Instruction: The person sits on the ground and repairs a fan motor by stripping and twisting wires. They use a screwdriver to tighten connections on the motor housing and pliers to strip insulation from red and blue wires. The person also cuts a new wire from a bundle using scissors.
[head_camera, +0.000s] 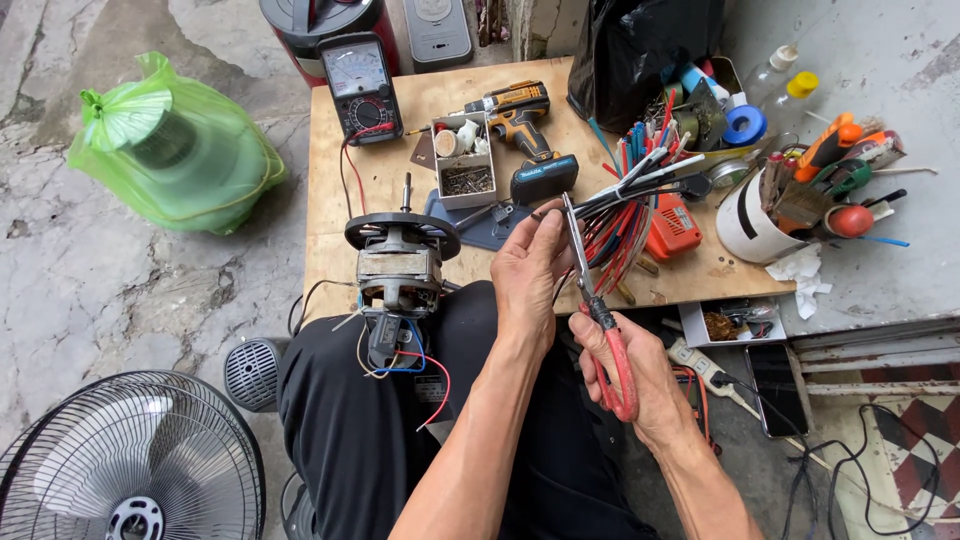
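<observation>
Head view: scissors (596, 300) in right hand (625, 365), blades by left hand (530, 270).

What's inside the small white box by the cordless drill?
The white box by the cordless drill has a front compartment of small dark screws; behind it are pale bits, too small to identify. Its bottom is covered.

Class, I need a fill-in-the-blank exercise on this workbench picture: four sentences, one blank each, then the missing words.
1. The right hand holds scissors with ____ handles.
2. The left hand pinches a bundle of coloured wires with its ____.
3. The grey metal fan motor rests on the person's ____.
4. The plastic bag on the concrete floor is ____.

Missing words: red; fingers; lap; green
</observation>
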